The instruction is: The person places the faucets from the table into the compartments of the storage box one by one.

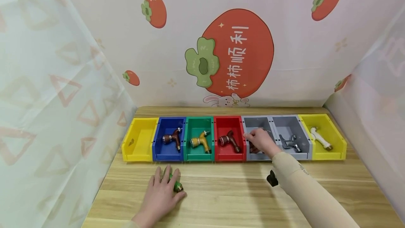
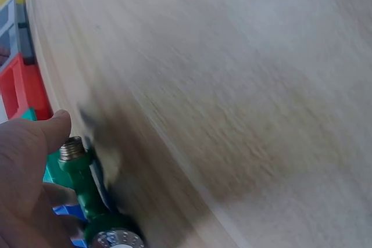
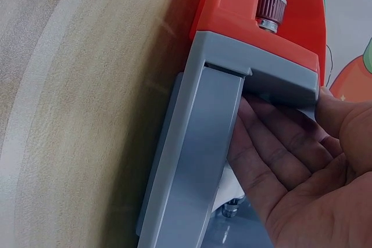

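My left hand [image 1: 162, 192] lies over a green faucet [image 1: 177, 185] on the table, fingers spread and fairly straight. In the left wrist view, the faucet's threaded end [image 2: 72, 148] is beside my thumb, and its round handle faces the camera. My right hand [image 1: 261, 140] reaches into the left grey bin [image 1: 257, 120]. In the right wrist view, the thumb [image 3: 334, 111] is at the wall beside the red bin and the fingers are inside, pinching that wall. A white piece with a metal fitting [image 3: 231, 208] shows below the fingers; the hand hides part of the bin.
Bins stand in a row along the back: yellow [image 1: 139, 143], blue with a brown faucet [image 1: 172, 138], green with a yellow faucet [image 1: 200, 141], red with a dark red faucet [image 1: 230, 141], grey with a dark metal faucet [image 1: 290, 143], yellow with a white faucet [image 1: 320, 138].
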A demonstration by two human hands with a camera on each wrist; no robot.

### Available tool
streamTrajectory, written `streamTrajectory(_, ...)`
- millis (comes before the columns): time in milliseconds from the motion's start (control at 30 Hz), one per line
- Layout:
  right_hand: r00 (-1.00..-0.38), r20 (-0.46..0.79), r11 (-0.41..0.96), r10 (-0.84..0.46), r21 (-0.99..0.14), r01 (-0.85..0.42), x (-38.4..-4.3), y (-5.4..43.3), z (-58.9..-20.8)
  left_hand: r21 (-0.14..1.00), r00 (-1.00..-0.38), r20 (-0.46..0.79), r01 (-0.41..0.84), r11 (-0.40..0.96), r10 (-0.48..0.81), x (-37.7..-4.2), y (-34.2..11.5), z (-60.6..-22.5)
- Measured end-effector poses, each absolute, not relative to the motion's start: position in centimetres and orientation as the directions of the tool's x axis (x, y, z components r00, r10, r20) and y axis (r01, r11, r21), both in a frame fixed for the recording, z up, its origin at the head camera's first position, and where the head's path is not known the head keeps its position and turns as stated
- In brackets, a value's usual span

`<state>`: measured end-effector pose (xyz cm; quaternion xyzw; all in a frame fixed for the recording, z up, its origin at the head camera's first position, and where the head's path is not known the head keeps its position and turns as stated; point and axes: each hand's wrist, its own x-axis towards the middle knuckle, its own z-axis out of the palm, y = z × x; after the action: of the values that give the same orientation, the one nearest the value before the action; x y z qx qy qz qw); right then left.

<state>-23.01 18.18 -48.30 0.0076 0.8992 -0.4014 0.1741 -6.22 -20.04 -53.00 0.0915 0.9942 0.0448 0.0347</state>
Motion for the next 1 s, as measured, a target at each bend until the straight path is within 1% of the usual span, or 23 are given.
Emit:
streamTrajectory(533, -0.940, -0.315, 0.679, -0.131, -0.719, 0.146, -22.9, 18.1, -48.2, 0.059, -0.965, -0.028, 0.258, 0.964, 0.260, -6.5, -21.7, -53.2)
streamTrajectory(800, -0.940, -0.314, 0.681, -0.133, -0.718, 0.144, -22.8, 18.1, -48.2, 0.028, -0.966, -0.031, 0.254, 0.967, 0.255, -6.2, -22.5, -52.7)
streamTrajectory(1000, -0.941, -0.311, 0.679, -0.137, -0.721, 0.140, -22.9, 18.1, -48.2, 0.026, -0.960, 0.040, 0.278, 0.960, 0.277, -6.3, -23.0, -52.6)
